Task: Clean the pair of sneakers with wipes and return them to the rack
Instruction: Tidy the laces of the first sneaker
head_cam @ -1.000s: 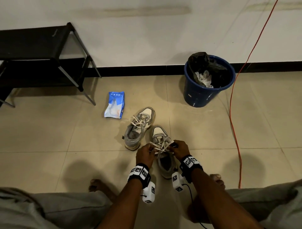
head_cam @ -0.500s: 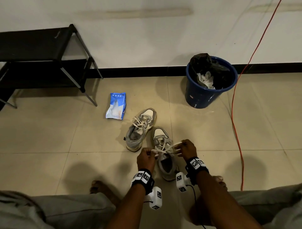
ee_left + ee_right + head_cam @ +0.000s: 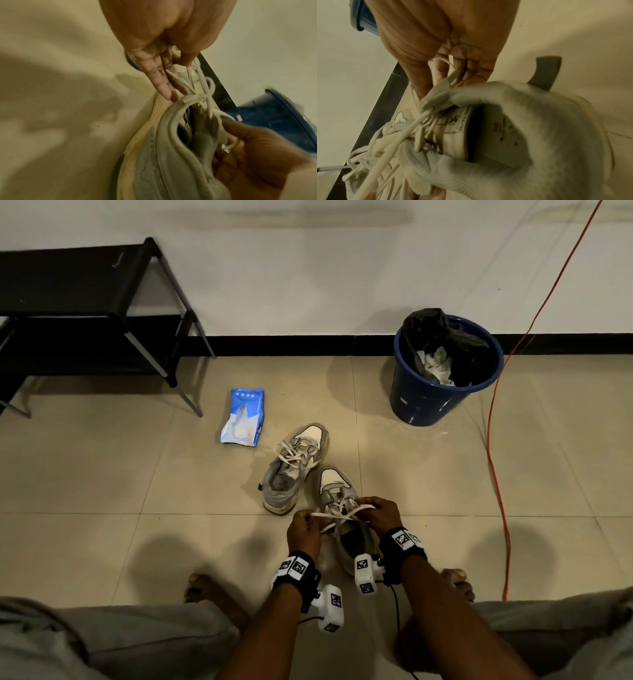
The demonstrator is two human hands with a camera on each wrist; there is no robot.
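Observation:
Two grey and cream sneakers stand on the tiled floor. The far sneaker (image 3: 294, 467) sits with loose laces. Over the near sneaker (image 3: 337, 491) both hands work the cream laces (image 3: 342, 513). My left hand (image 3: 305, 530) pinches one lace end on the shoe's left, and my right hand (image 3: 383, 513) pinches the other on its right. In the left wrist view the left hand (image 3: 171, 65) holds lace strands above the sneaker's collar (image 3: 171, 142). In the right wrist view the right hand (image 3: 447, 67) grips a lace beside the sneaker's tongue (image 3: 453, 135). A blue wipes pack (image 3: 243, 417) lies beyond the shoes.
A black shoe rack (image 3: 85, 313) stands against the wall at the far left. A blue bucket (image 3: 442, 395) with a black liner and used wipes stands at the far right. An orange cable (image 3: 493, 460) runs down the floor on the right. My bare feet flank the near sneaker.
Both hands have drawn apart, pulling the laces of the near sneaker outward and taut. The sneakers have stayed in place.

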